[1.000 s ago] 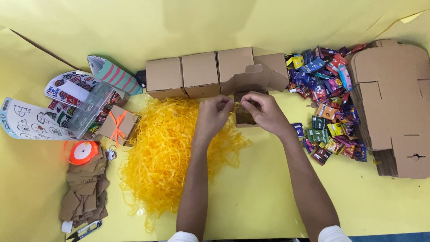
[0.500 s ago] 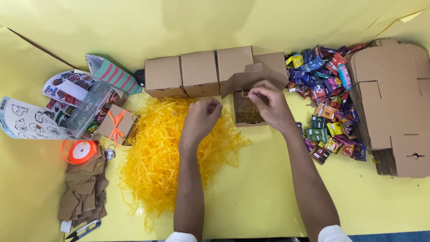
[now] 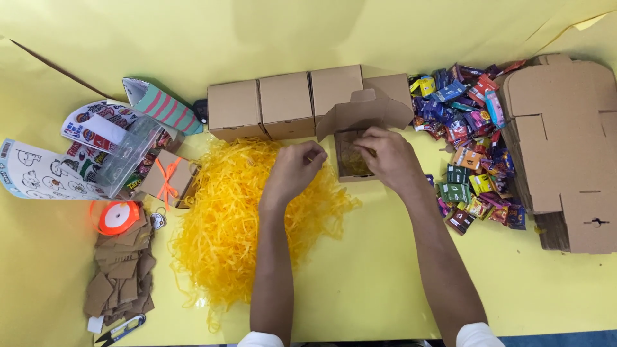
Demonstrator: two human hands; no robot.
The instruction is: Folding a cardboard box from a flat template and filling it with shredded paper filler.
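Right hand [image 3: 385,157] is on the open cardboard box [image 3: 352,154], fingers curled over its right wall; some yellow shred already shows inside. The box sits on the bench in front of the row of closed boxes [image 3: 286,103], lid flap up behind it. Left hand [image 3: 294,168] hovers over the yellow paper shred pile [image 3: 238,218] just left of the box, fingertips pinched, looks like a few strands in the grip.

Judgement: hold the box wall steady, feed small pinches, tamp flat so the flap can close.

Nearby: wrapped candy heap [image 3: 469,128] on the right, flat box blanks [image 3: 565,141] beyond. Left side: ribbon spool [image 3: 119,217], sticker sheets [image 3: 45,173], cardboard tags [image 3: 122,283]. Nothing blocks either hand.
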